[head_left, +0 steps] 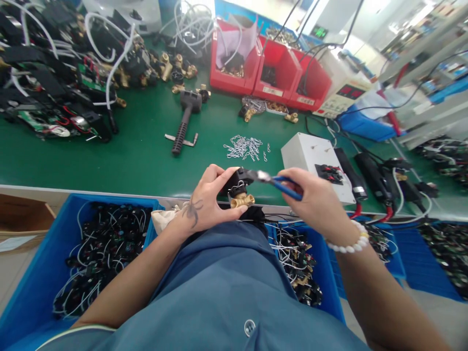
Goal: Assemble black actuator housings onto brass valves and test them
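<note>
My left hand (210, 200) is closed around a black valve actuator with a brass valve body (242, 201) at its lower end, held over the table's front edge. A thin wire clip (237, 186) shows where the black part meets the brass. In my right hand (316, 202) is a pair of blue-handled pliers (287, 187), gripped by the handles. The pliers' jaws, slightly blurred, are at the upper right of the black part; whether they touch it I cannot tell. Beyond my hands a pile of metal spring clips (243, 147) lies on the green table (146, 163).
A black rubber-look mallet (185, 122) lies behind my left hand. Red bins (234, 80) stand at the back. To the right are a white box (310, 156) and black electric screwdrivers (373, 178). Assemblies crowd the left; blue crates (22, 292) flank my lap.
</note>
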`<act>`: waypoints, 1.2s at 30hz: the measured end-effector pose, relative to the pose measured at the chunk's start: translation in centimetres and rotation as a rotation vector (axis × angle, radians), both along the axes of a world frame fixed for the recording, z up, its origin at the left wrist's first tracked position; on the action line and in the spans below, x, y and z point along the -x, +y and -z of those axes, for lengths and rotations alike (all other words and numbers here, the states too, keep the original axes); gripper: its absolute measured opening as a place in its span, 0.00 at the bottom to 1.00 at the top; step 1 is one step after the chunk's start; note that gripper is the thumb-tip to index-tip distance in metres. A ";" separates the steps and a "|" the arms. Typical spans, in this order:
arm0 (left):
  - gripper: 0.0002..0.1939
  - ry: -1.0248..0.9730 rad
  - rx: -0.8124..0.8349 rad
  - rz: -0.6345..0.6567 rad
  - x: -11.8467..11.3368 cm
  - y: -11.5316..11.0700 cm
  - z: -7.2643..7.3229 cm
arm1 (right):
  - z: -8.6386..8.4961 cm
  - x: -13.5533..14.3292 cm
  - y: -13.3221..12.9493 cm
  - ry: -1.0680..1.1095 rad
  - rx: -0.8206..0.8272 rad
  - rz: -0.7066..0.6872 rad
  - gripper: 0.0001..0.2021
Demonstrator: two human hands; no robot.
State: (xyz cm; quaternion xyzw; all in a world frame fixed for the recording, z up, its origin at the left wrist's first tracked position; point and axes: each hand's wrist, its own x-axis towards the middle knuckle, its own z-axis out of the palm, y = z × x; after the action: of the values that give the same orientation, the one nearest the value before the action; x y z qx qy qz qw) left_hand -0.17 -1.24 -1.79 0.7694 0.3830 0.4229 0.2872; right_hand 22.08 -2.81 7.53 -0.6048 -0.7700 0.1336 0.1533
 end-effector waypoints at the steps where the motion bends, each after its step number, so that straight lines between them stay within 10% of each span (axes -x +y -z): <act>1: 0.35 -0.007 -0.004 -0.002 0.0 0.0 0.0 | 0.0 0.0 0.0 0.093 -0.134 0.064 0.04; 4: 0.35 -0.014 -0.017 -0.003 -0.1 0.1 0.1 | 0.2 -0.1 0.0 0.275 -0.421 0.177 0.03; 9: 0.36 -0.003 0.019 -0.001 0.0 0.0 0.0 | 0.0 -0.3 0.0 -0.135 0.097 -0.100 0.05; 14: 0.36 -0.012 -0.004 0.001 -0.1 0.0 0.1 | -0.3 0.0 0.0 0.202 -0.392 0.169 0.06; 19: 0.36 -0.011 0.002 0.001 -0.1 0.0 0.0 | -0.4 0.1 0.2 -0.153 0.140 -0.084 0.05; 25: 0.35 0.009 0.004 0.018 0.0 0.0 -0.1 | -0.5 0.0 0.1 0.174 -0.360 0.158 0.05; 30: 0.35 -0.021 0.014 0.007 0.0 0.1 -0.1 | -0.4 0.1 0.1 -0.209 0.110 -0.104 0.05; 36: 0.35 -0.005 -0.005 0.014 -0.1 0.1 -0.2 | -0.7 0.3 -0.1 0.099 -0.353 0.143 0.05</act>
State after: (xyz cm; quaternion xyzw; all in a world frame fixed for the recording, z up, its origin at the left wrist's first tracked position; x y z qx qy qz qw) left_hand -0.09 -1.12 -1.62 0.7717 0.3759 0.4239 0.2890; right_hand 21.83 -2.92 8.23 -0.6143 -0.7281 0.0146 0.3038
